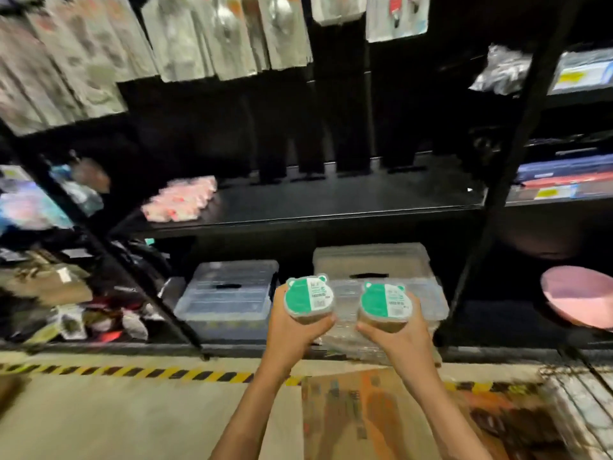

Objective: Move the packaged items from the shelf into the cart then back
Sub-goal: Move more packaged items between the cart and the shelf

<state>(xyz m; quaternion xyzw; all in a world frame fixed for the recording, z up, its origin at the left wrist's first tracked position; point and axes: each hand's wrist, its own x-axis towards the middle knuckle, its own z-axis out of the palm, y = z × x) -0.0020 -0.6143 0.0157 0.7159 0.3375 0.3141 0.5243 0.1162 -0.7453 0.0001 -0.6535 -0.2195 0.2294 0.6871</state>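
Black metal shelving [331, 207] fills the view, its middle board mostly bare; going from the left, blurred mixed goods crowd the neighbouring bay, and pale hanging packets [185, 38] dangle from the top; a pink-and-white packaged item [180, 199] lies on the left end of the middle board; below it, on the bottom level, sits a clear lidded bin [229, 293], with a second clear bin [374, 260] beside it to the right.

In front of those bins the left hand [293, 330] grips a round green-and-white labelled tub [310, 298] from beneath, fingers curled round its base; just beside it, the right hand [398, 336] clasps a matching second tub [384, 305] the same way; both tubs are held upright, close together but apart, lower than the middle board and off any shelf.

Under the forearms runs yellow-and-black floor tape [132, 371]; further right lies a sheet of brown cardboard [365, 416], and at the far right a pink round object [577, 293] rests in the next bay.
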